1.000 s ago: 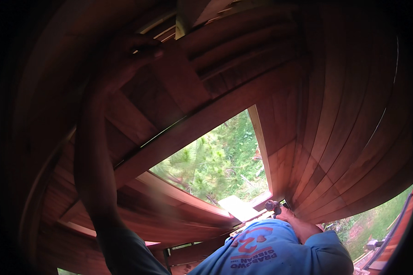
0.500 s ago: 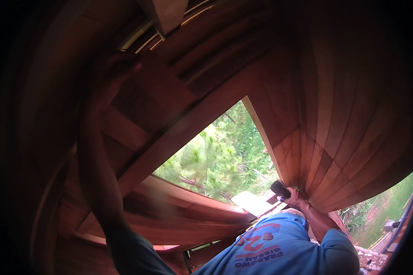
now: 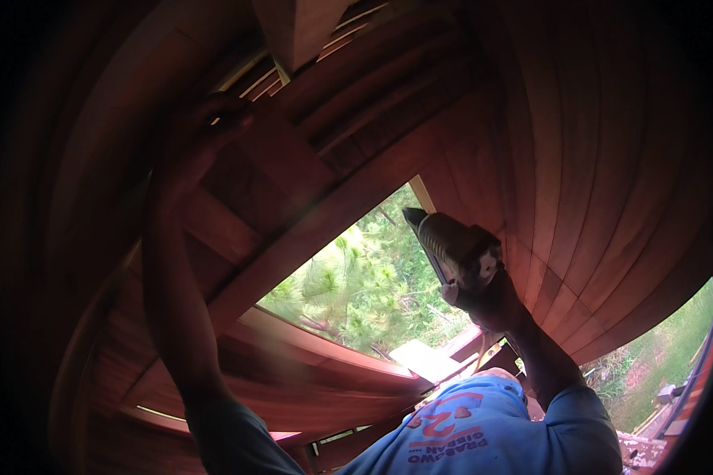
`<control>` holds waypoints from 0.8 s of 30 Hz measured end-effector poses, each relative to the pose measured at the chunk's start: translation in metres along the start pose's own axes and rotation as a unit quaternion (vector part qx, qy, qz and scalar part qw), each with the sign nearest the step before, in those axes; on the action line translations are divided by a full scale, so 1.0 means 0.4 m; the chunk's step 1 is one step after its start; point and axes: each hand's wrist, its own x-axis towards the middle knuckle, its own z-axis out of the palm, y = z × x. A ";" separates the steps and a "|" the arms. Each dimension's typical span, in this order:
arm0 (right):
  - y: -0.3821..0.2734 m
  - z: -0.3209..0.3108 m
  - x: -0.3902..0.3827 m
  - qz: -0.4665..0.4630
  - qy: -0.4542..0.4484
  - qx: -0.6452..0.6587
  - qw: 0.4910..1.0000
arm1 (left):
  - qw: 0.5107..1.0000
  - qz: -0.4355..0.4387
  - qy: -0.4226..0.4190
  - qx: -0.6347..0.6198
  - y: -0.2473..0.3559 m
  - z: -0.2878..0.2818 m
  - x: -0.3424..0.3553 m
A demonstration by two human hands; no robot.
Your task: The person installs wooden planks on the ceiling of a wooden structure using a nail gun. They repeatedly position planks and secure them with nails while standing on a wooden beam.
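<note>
My left arm reaches up into the shade, and my left hand [image 3: 202,131] is by the reddish wooden boards [image 3: 281,162] overhead. Its fingers are too dark to make out, so whether they grip anything does not show. Lower right, my right hand [image 3: 491,301] is closed round a nail gun [image 3: 455,241] with a ribbed body and a dark nose. The tool is tilted, its nose toward the upper left, in front of the corner of a triangular opening. A thin cord or hose [image 3: 485,348] shows below that hand.
Curved wooden planking [image 3: 602,206] rises on the right. A wooden beam [image 3: 297,32] juts in at the top, near narrow lit gaps. Another plank [image 3: 325,340] edges the opening, where green plants [image 3: 364,277] show outside. A pale flat piece [image 3: 428,360] lies at its lower corner.
My right hand has lifted from near my waist, bringing the nail gun up into the opening. The left hand stays raised by the boards, with only a slight shift.
</note>
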 end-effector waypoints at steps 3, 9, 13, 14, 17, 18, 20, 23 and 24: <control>-0.107 -0.003 0.020 -0.047 0.019 0.175 0.983 | 0.999 0.036 0.026 -0.017 -0.022 0.006 0.004; -0.251 0.015 0.103 -0.143 0.033 0.184 0.972 | 0.996 0.058 0.016 -0.066 -0.043 0.003 0.018; -0.236 0.031 0.136 -0.163 0.011 0.107 0.981 | 0.996 0.049 0.005 -0.074 -0.060 0.009 0.022; -0.260 0.036 0.131 -0.143 0.006 0.091 0.986 | 0.997 0.042 -0.005 -0.069 -0.081 0.006 0.026; -0.276 0.036 0.136 -0.151 0.003 0.018 0.988 | 0.994 0.023 -0.061 -0.093 -0.115 -0.009 0.044; -0.276 0.035 0.141 -0.168 0.009 -0.010 0.986 | 0.995 0.036 -0.038 -0.087 -0.107 -0.003 0.043; -0.276 0.043 0.144 -0.195 0.032 0.029 0.980 | 0.995 0.061 0.010 -0.074 -0.086 0.017 0.045; -0.294 0.040 0.140 -0.152 -0.008 0.070 0.986 | 0.997 0.066 -0.023 -0.016 -0.066 -0.001 0.047; -0.298 0.038 0.138 -0.123 -0.032 0.081 0.989 | 0.998 0.058 -0.024 -0.007 -0.061 -0.005 0.046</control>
